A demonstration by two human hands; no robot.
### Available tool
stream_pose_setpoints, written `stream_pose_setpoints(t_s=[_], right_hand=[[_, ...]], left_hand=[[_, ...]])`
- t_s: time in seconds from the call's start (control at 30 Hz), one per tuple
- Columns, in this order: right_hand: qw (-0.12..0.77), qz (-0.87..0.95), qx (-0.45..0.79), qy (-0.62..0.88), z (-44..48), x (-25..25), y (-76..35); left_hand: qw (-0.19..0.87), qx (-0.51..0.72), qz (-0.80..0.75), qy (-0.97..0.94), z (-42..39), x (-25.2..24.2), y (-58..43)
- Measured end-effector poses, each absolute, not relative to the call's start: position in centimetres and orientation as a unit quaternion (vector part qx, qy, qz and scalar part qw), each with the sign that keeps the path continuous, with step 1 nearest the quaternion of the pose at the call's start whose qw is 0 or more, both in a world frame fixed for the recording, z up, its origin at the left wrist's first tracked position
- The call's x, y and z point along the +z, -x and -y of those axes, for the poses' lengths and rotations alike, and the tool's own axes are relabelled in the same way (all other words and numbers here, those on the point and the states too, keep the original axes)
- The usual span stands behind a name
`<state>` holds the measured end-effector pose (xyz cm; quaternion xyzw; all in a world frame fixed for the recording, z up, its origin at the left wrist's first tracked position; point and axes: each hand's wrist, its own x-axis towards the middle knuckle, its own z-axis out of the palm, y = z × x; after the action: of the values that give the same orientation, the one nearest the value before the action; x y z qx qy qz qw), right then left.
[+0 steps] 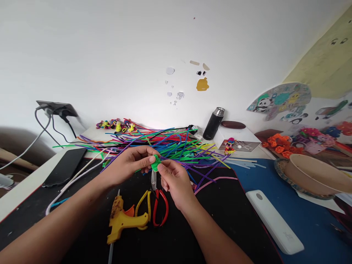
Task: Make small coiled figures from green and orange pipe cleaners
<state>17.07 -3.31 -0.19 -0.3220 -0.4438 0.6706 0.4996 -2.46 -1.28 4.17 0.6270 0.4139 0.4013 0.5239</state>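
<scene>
Between my two hands is a small green piece of coiled pipe cleaner (pixel 155 163). My left hand (pixel 139 160) pinches it from the left with thumb and fingers. From the lower right, my right hand (pixel 176 181) pinches its other side. Behind and around them spreads a heap of loose pipe cleaners (pixel 176 145) in many colours. Just below the hands lie red-handled scissors (pixel 161 209), their blades partly hidden by my fingers. A yellow glue gun (pixel 121 218) with a glue stick in it rests on the black mat, beside yellow-handled pliers (pixel 148 205).
A phone (pixel 64 167) lies at the left, near a wall socket with cables (pixel 57 109). A black flask (pixel 214 123), a white box (pixel 242 137) and small pipe-cleaner dolls (pixel 117 125) stand along the back. At the right are a white power bank (pixel 275 222) and a beige bowl (pixel 316 176).
</scene>
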Motion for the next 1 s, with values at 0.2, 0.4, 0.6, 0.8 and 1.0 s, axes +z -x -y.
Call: stream_pose_setpoints(t_s=[0.2,0.4,0.6,0.8,1.0], right_hand=[[0.495,0.451,0.672,0.316,3.2,-0.5,-17.1],[0.496,0.441,0.673,0.326,3.0,-0.9,-17.1],[0.519,0.449,0.639,0.348,2.9,-0.4,-17.5],[0.537,0.507,0.582,0.339,3.0,-0.6,-17.5],[0.541,0.560,0.513,0.360,3.5,-0.6,-17.4]], left_hand=[[0.524,0.396,-0.401,-0.638,1.4,4.3,2.0],[0.532,0.430,-0.415,-0.600,1.2,3.7,1.1],[0.529,0.453,-0.414,-0.586,1.3,3.6,1.1],[0.528,0.455,-0.413,-0.586,1.5,3.7,1.1],[0.539,0.438,-0.401,-0.598,1.8,4.1,0.7]])
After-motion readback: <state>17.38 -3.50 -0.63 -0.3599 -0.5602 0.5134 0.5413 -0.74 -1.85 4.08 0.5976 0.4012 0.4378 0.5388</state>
